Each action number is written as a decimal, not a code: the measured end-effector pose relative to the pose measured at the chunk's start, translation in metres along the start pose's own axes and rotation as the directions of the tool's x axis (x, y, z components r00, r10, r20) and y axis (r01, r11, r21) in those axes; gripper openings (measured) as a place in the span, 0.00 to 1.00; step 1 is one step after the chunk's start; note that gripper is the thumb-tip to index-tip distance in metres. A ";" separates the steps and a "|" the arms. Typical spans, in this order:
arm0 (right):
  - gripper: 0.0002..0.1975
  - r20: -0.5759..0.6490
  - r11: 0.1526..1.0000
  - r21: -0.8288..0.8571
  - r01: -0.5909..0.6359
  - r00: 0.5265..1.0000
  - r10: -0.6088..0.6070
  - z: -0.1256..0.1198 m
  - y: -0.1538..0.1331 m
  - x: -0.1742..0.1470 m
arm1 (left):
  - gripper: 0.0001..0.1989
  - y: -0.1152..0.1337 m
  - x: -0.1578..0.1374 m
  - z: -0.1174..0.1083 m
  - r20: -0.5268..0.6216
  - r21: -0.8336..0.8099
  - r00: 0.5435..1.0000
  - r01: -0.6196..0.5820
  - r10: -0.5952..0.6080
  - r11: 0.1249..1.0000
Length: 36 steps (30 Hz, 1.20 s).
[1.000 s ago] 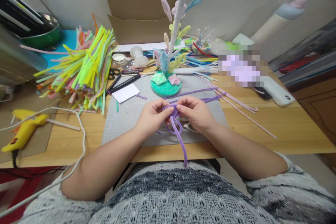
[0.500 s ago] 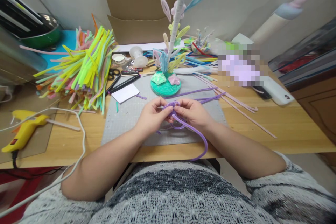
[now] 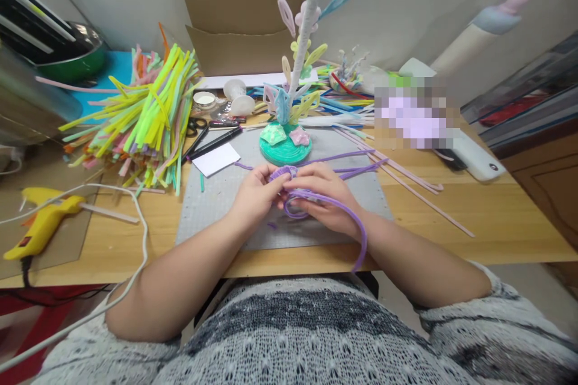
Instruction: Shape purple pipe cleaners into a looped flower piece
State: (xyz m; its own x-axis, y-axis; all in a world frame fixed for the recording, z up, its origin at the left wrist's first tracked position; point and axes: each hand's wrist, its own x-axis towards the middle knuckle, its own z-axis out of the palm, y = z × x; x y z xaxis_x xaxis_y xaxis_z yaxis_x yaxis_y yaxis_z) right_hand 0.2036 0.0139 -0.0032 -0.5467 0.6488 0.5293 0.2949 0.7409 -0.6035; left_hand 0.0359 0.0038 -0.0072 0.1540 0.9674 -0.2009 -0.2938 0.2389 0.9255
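Between my fingers is a small, tightly worked purple pipe cleaner piece (image 3: 280, 174). My left hand (image 3: 255, 195) pinches it between thumb and fingers. Close against its right side, my right hand (image 3: 332, 195) has its fingers curled around the purple pipe cleaner strand (image 3: 361, 228), which arcs over the wrist and hangs toward the table edge. A purple loop shows below the fingers; the fingers partly hide it. Just beyond my hands stands a green round base (image 3: 285, 153) bearing a white wrapped stem (image 3: 304, 30) with pastel flowers and leaves.
A grey cutting mat (image 3: 217, 210) lies under my hands. To the left are a bundle of pipe cleaners (image 3: 153, 114), a yellow glue gun (image 3: 45, 222) with its cable, black scissors (image 3: 196, 126) and a white card (image 3: 215, 160). Pink pipe cleaners (image 3: 419, 192) lie right.
The worked purple piece has shifted slightly left with my left hand. My right hand has moved off its pinch and turned, and the hanging strand has swung right.
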 end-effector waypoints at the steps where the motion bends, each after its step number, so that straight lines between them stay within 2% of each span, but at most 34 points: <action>1: 0.09 0.004 0.999 -0.014 0.038 0.999 -0.038 0.001 0.000 0.000 | 0.13 -0.001 0.000 0.001 0.010 -0.007 1.000 0.006 -0.006 1.000; 4: 0.07 -0.007 0.995 -0.014 0.094 0.996 -0.094 0.005 0.002 -0.003 | 0.14 -0.003 0.000 0.001 0.034 -0.042 0.999 0.027 -0.025 0.999; 9: 0.08 -0.099 0.996 0.000 0.084 0.992 -0.084 0.002 0.003 -0.007 | 0.12 0.004 0.000 0.000 0.071 -0.143 0.995 0.085 -0.075 0.986; 11: 0.07 -0.117 0.997 0.048 0.062 0.992 -0.057 0.002 0.002 -0.006 | 0.12 0.006 0.000 -0.001 0.088 -0.174 0.991 0.111 -0.097 0.978; 15: 0.06 -0.156 0.983 0.181 -0.046 0.985 0.074 0.004 0.000 -0.004 | 0.10 0.008 0.001 -0.002 0.109 -0.225 0.986 0.149 -0.127 0.963; 17: 0.06 -0.157 0.979 0.195 -0.061 0.983 0.092 0.005 0.000 -0.005 | 0.09 0.006 0.001 -0.002 0.131 -0.252 0.981 0.171 -0.141 0.953; 20: 0.08 -0.144 0.993 0.121 -0.012 0.989 0.030 0.005 0.002 -0.008 | 0.09 0.004 0.001 -0.001 0.167 -0.251 0.967 0.232 -0.194 0.940; 23: 0.09 -0.146 0.997 0.013 0.077 0.986 -0.075 0.004 0.005 -0.010 | 0.09 0.003 0.000 0.000 0.157 -0.199 0.953 0.286 -0.257 0.937; 29: 0.08 -0.089 0.930 -0.249 0.270 0.950 -0.299 0.004 0.007 -0.011 | 0.09 0.002 0.000 0.002 0.099 -0.208 0.978 0.199 -0.182 0.958; 33: 0.10 -0.054 0.895 -0.337 0.292 0.943 -0.328 0.003 0.005 -0.011 | 0.10 0.003 0.000 0.002 0.100 -0.199 0.984 0.166 -0.149 0.966; 36: 0.09 -0.162 0.952 -0.227 0.204 0.956 -0.244 0.003 0.003 -0.010 | 0.10 0.006 -0.001 0.001 0.120 -0.161 0.984 0.153 -0.135 0.975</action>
State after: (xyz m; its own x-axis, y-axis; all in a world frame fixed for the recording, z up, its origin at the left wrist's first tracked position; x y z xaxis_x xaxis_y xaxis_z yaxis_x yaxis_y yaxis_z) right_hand 0.2073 0.0087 -0.0124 -0.4675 0.4677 0.7501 0.3470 0.8775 -0.3309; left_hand 0.0355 0.0041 -0.0012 0.3047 0.9092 -0.2836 -0.4150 0.3948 0.8197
